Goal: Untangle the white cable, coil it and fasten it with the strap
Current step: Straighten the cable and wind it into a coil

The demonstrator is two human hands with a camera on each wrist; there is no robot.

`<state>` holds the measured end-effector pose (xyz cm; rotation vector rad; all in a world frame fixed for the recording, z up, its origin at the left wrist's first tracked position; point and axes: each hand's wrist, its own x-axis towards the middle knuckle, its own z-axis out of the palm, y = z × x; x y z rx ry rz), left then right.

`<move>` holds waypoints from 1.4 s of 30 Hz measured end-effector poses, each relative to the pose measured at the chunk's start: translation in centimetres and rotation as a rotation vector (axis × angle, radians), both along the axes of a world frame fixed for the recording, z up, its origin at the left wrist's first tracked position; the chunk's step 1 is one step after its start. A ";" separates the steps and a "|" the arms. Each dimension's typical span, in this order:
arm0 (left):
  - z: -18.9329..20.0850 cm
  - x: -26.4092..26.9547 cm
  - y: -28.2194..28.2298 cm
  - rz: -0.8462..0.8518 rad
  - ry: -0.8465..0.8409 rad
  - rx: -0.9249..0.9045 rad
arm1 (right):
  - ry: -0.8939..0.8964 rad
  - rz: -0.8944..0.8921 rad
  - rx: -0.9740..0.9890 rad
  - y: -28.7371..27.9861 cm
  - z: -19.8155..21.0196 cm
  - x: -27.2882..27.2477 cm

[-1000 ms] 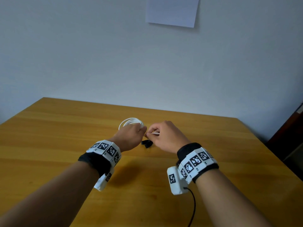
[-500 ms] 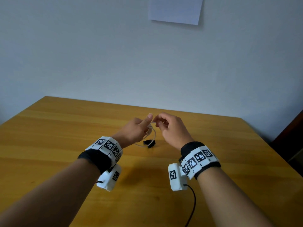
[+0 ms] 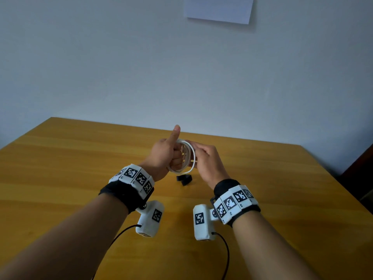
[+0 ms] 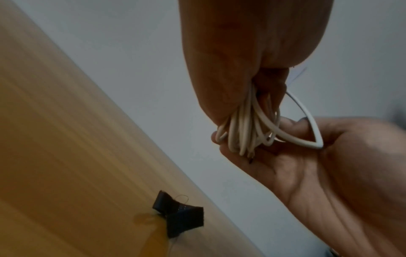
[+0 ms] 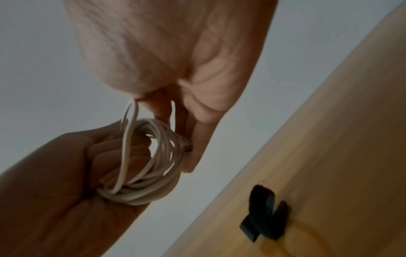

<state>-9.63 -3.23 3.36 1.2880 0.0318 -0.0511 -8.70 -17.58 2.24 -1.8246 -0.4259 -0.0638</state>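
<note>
The white cable point(image 3: 188, 156) is wound in several loops, held up above the table between both hands. My left hand point(image 3: 168, 153) has its fingers curled through the coil point(image 5: 151, 167), thumb pointing straight up. My right hand point(image 3: 203, 158) pinches the outermost loop point(image 4: 307, 132) at the coil's right side. The cable's end plug point(image 5: 186, 146) lies against my right fingers. The black strap point(image 3: 184, 179) lies folded on the wooden table point(image 3: 60, 158) just below the hands, touched by neither; it also shows as the strap point(image 4: 178, 217) and the strap point(image 5: 265, 212) in the wrist views.
A sheet of white paper point(image 3: 219, 9) hangs on the pale wall behind the table. Black wires run from the wrist cameras point(image 3: 150, 219) toward me. A dark piece of furniture point(image 3: 361, 178) stands past the table's right edge.
Both hands have risen from the table with the cable. The left thumb now points up with the loops gathered round the fingers, and the right hand has moved to the coil's right side.
</note>
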 end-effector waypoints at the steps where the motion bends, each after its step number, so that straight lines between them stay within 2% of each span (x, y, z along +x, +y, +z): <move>1: -0.1 0.3 0.0 0.012 0.004 -0.018 | 0.035 0.018 0.035 0.1 0.2 0.0; 3: -0.2 0.8 0.0 0.030 0.013 -0.060 | 0.072 0.045 0.075 0.3 0.5 0.2; 6: -0.3 1.7 0.0 0.052 0.037 -0.105 | 0.082 0.036 0.019 0.4 0.1 1.1; 9: -0.5 2.5 0.0 0.047 0.045 -0.134 | -0.030 0.010 -0.036 0.7 -0.6 2.1; 14: -0.8 3.7 0.2 -0.015 0.074 -0.171 | -0.098 -0.006 -0.140 1.0 -1.2 3.4; 19: -1.2 4.9 0.3 -0.091 0.057 -0.135 | -0.060 -0.023 -0.198 1.0 -1.4 4.4; 28: -1.9 5.7 0.9 -0.110 -0.030 0.238 | 0.008 -0.082 -0.261 0.9 -1.9 5.9; 35: -2.9 6.9 1.4 -0.090 -0.213 0.593 | -0.014 -0.154 -0.280 0.9 -2.2 6.8; 42: -2.7 7.4 2.7 -0.137 -0.220 0.788 | 0.007 -0.163 -0.253 1.0 -2.2 7.0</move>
